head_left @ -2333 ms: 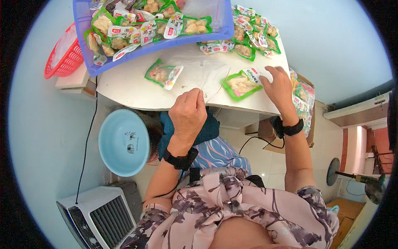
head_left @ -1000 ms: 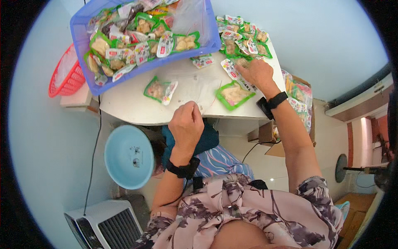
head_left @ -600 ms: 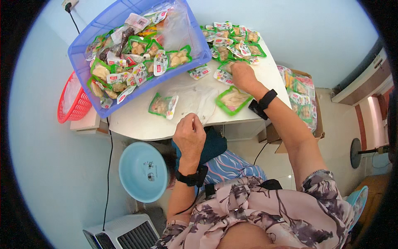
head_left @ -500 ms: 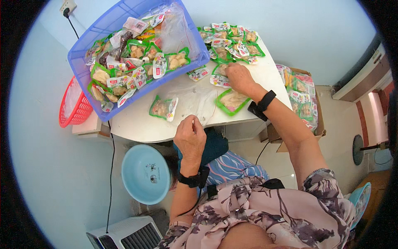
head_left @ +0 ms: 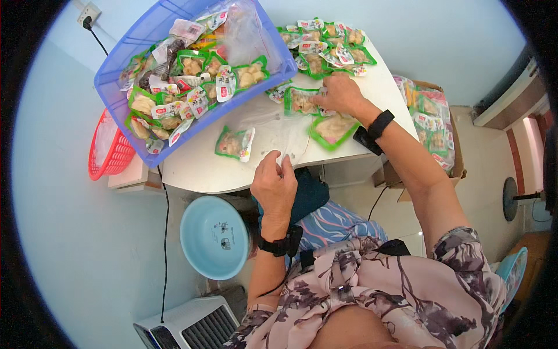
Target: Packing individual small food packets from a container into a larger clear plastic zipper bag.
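Note:
My right hand (head_left: 344, 93) grips the edge of a green-and-white snack packet (head_left: 302, 101), just above the white table (head_left: 192, 174). At the table's near edge, my left hand (head_left: 273, 185) has thumb and fingers at the mouth of a clear plastic bag (head_left: 273, 129), apparently pinching it. That bag lies flat between the hands. A single packet (head_left: 234, 143) rests left of it, and a pale-filled green packet (head_left: 333, 130) sits to its right, below my right hand. Beyond my right hand is a pile of similar packets (head_left: 331, 49).
A blue plastic basket (head_left: 203, 125) full of mixed packets stands tilted at the left, beside a red basket (head_left: 119, 154). A cardboard box (head_left: 457, 139) of bagged packets is at the right. Below the table are a light-blue basin (head_left: 200, 256) and a white appliance (head_left: 180, 323).
My right hand has drawn a packet slightly away from the pile, turning its clear side up. My left hand's thumb and fingers have parted a little at the bag. The whole view has shifted slightly.

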The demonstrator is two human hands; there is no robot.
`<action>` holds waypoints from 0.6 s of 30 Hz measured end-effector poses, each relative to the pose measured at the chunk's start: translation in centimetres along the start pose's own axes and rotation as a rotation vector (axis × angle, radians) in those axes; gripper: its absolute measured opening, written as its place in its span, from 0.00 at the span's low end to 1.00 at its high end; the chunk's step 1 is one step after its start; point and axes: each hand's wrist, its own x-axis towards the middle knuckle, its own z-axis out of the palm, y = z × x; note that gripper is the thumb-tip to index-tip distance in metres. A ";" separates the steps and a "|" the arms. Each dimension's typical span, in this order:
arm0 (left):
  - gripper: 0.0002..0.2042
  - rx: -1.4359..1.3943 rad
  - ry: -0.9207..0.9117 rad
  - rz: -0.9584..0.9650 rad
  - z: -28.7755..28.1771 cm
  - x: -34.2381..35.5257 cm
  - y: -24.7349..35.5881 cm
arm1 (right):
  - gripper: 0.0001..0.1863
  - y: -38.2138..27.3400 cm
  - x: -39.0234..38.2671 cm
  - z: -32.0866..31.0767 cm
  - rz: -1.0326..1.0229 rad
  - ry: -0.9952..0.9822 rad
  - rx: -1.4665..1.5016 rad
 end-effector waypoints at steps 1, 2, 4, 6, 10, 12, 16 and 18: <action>0.09 0.017 -0.034 0.012 0.1 0.1 0.2 | 0.30 0.3 0.1 0.1 0.003 -0.005 0.000; 0.11 0.038 -0.063 0.020 -0.2 0.1 0.3 | 0.29 0.4 0.3 0.0 -0.012 -0.005 0.065; 0.11 0.049 -0.052 0.048 -0.5 0.1 0.4 | 0.27 0.7 0.5 0.0 -0.032 -0.014 0.130; 0.12 0.057 -0.031 0.068 -0.3 0.2 0.1 | 0.24 0.8 0.9 -0.3 -0.024 0.019 0.337; 0.07 0.006 0.075 0.136 0.2 0.5 -0.5 | 0.18 0.2 0.1 -1.6 0.035 0.130 0.680; 0.06 0.002 0.115 0.133 0.2 0.7 -0.6 | 0.16 0.4 -0.7 -2.3 0.037 0.266 0.742; 0.04 -0.054 0.159 0.123 -0.3 1.1 -0.4 | 0.12 -1.4 -5.9 -6.5 0.166 0.200 1.194; 0.04 -0.052 0.155 0.134 -0.5 1.1 -0.6 | 0.13 -1.7 -8.6 -7.5 0.191 0.135 1.017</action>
